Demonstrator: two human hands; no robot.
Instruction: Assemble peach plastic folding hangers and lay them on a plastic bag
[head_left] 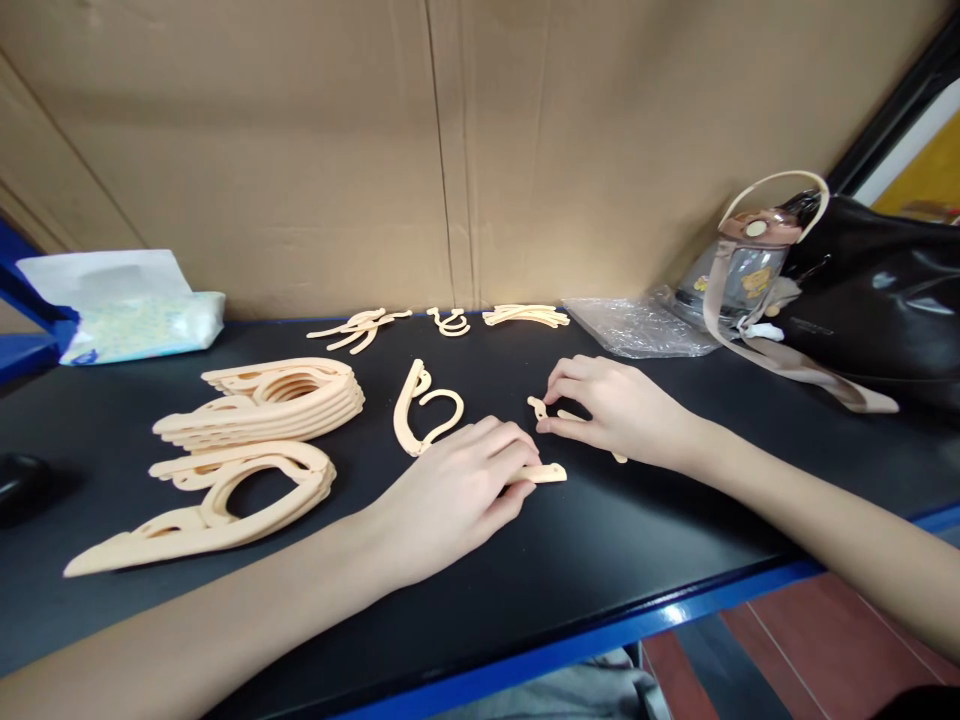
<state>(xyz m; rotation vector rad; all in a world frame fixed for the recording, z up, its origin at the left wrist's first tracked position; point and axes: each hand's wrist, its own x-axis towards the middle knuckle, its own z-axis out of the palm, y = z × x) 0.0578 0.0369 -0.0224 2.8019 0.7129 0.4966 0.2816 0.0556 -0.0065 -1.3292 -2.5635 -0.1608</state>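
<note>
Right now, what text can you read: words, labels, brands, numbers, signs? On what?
No legible text.
Black bag: small mark, possibly lettering, too small.
Tissue pack: print too blurred.
Water bottle: cartoon stickers, no readable words.
Hanger piece at left hand: no visible lettering.

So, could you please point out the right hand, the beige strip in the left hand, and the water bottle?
Right hand [616,405]: head view, on the back of the hand.
Beige strip [553,473]: head view, on its uncovered end.
Water bottle [750,263]: head view, on its clear body.
</note>
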